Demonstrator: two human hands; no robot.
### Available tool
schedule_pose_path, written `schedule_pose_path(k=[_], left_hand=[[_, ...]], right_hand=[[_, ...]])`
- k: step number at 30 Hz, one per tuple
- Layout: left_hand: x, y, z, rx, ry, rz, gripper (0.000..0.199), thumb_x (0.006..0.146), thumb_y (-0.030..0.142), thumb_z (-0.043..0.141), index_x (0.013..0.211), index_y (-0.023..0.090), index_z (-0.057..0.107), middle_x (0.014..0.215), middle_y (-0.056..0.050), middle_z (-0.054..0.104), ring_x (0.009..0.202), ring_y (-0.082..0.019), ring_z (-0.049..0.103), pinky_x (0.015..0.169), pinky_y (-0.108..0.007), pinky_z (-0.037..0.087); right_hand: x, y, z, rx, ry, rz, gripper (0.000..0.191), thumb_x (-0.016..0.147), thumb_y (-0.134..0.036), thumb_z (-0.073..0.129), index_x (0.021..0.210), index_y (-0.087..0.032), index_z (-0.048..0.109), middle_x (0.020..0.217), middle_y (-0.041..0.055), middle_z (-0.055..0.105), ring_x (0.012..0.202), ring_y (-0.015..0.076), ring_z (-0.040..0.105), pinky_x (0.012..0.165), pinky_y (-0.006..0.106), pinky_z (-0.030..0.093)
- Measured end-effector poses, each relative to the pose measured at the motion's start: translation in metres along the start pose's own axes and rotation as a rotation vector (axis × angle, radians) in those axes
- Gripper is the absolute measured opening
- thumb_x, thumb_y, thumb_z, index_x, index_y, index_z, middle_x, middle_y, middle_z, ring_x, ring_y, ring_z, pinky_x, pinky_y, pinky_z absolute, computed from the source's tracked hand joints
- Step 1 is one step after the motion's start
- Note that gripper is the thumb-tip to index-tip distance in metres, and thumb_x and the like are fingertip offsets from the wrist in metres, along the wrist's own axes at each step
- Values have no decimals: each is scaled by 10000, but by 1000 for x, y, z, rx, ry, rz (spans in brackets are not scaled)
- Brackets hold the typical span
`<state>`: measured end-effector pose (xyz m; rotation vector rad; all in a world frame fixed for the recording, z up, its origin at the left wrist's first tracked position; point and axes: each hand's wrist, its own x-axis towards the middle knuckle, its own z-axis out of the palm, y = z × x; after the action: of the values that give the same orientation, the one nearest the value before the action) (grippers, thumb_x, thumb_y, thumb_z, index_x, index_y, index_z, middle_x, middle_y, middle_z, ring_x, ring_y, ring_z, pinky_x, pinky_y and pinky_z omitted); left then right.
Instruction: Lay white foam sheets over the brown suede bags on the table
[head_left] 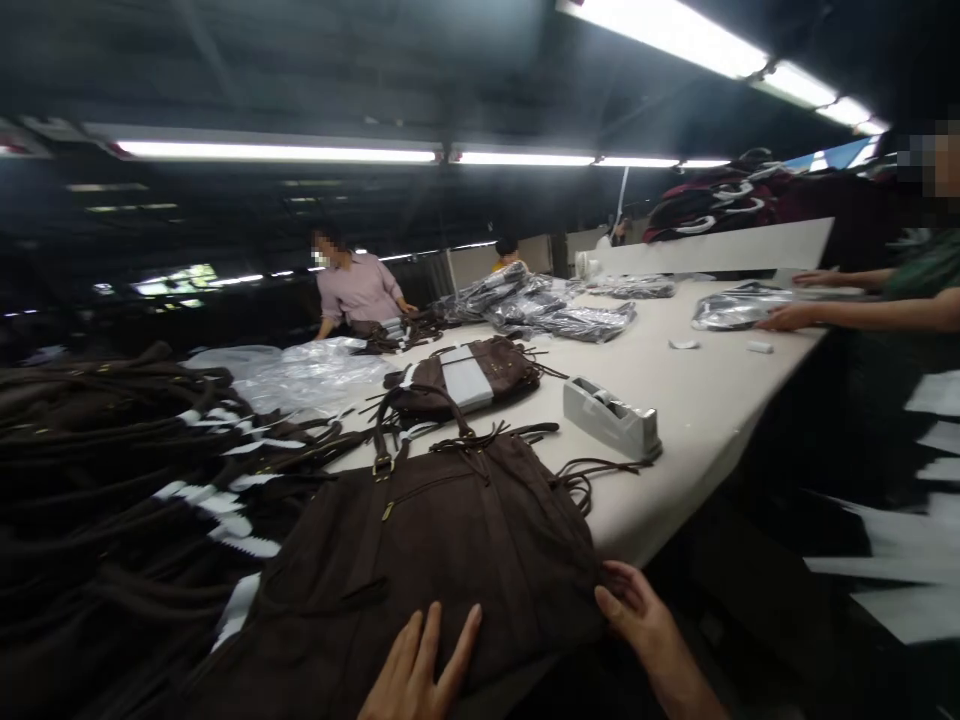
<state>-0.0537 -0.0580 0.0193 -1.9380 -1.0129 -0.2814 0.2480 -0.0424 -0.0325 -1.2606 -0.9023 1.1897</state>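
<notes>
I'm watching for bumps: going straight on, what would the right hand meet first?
The brown bag: the right hand already seems to touch its edge, though depth is hard to judge here.

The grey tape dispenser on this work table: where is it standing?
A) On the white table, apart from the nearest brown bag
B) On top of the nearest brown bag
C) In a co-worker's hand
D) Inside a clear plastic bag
A. The grey tape dispenser stands directly on the white table, off to the right of the dark brown bag.
</notes>
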Motion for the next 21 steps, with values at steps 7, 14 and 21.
schedule_pose_path(k=[7,14,21], left_hand=[[7,14,-17,-8,-141,-64,557,966,270,400,1490,289,211,1136,-109,688,999,-194,660,853,-302,516],[14,42,-12,18,-112,-228,626,944,368,450,1499,273,174,1088,-137,702,965,-233,681,815,-338,519],[2,35,-9,-30,12,-186,437,923,281,479,1342,158,493,1150,-143,682,1094,-255,633,961,-389,484]], right_hand=[[-8,-99,20,-718,49,-882,426,851,-533,544,1212,-310,585,1265,79,559,1158,318,536,951,475,473],[20,-141,179,-735,-699,-1075,527,946,-390,458,1455,-303,354,1397,76,483,1296,261,442,1046,443,423],[100,-54,230,-1022,-857,-1165,449,952,-355,467,1388,-249,480,1401,95,506,1337,275,406,1119,541,275]])
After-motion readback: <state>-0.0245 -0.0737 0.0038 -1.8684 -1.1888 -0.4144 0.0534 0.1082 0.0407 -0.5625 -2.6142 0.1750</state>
